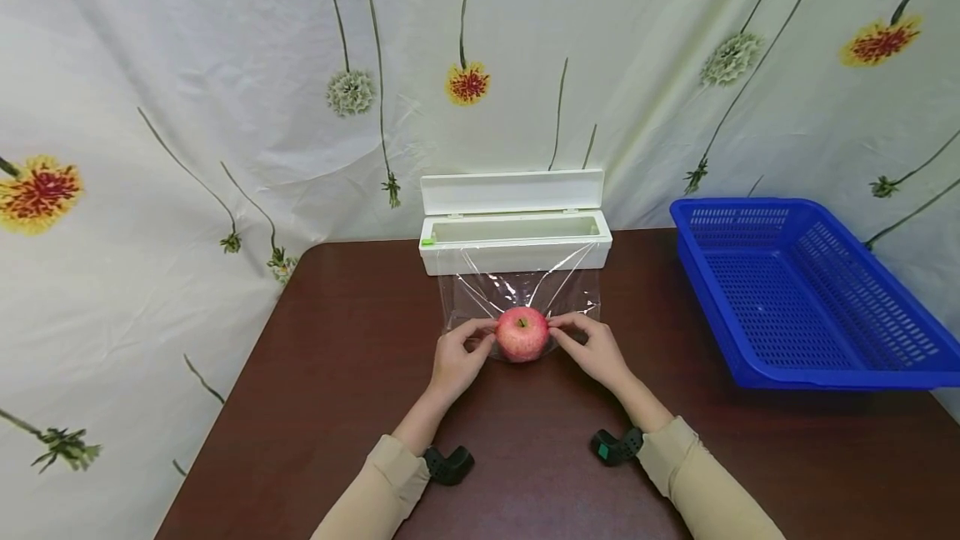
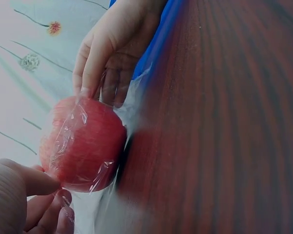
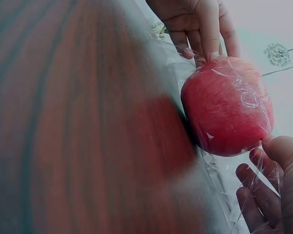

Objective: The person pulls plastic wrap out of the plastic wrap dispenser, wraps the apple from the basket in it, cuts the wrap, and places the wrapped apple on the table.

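A red apple [image 1: 522,335] sits on the brown table, its stem up. Clear cling film [image 1: 528,286] stretches from the white dispenser box [image 1: 517,255] toward me and over the front of the apple, with creases fanning out. My left hand [image 1: 459,358] pinches the film at the apple's left side, thumb tip against the fruit in the left wrist view [image 2: 24,195]. On the opposite side my right hand [image 1: 596,348] pinches the film, its thumb also touching the apple [image 3: 227,107] in the right wrist view. The film's lower edge is hard to make out.
The dispenser's lid [image 1: 513,192] stands raised at the back, before a flowered curtain [image 1: 517,40]. A blue plastic basket [image 1: 720,332] stands at the right of the table [image 1: 360,390]. Both wrists wear black bands.
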`<state>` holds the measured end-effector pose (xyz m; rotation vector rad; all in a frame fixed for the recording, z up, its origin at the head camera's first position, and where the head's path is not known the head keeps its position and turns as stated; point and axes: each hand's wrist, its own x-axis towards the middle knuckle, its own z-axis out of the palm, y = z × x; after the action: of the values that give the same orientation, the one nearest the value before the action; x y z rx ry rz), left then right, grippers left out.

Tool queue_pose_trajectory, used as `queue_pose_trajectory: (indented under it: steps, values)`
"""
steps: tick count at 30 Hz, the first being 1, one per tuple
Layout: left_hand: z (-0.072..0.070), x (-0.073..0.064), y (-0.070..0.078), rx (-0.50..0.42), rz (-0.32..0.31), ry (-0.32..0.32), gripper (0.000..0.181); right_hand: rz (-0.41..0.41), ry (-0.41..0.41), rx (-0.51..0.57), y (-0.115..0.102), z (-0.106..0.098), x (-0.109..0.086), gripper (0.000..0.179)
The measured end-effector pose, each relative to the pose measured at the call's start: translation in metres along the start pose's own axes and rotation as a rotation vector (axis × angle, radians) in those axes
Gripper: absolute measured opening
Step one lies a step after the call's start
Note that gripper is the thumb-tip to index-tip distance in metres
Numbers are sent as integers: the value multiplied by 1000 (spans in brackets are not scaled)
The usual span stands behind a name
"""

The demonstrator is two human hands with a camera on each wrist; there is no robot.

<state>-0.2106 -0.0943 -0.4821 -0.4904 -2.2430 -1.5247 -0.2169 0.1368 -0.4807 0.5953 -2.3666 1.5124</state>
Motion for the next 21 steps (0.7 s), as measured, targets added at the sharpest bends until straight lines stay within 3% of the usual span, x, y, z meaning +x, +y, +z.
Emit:
queue_pose_trajectory:
  steps: [6,14,21]
  values:
    - [1,2,-1,45,25,-21,21,6,-13,13,-28,-6,0,14]
    - [1,7,-5,138,30,-10,20,53,-4,16,-30,-6,4,16]
    - [3,11,-5,152,28,12,18,91,0,43,-26,-5,8,17]
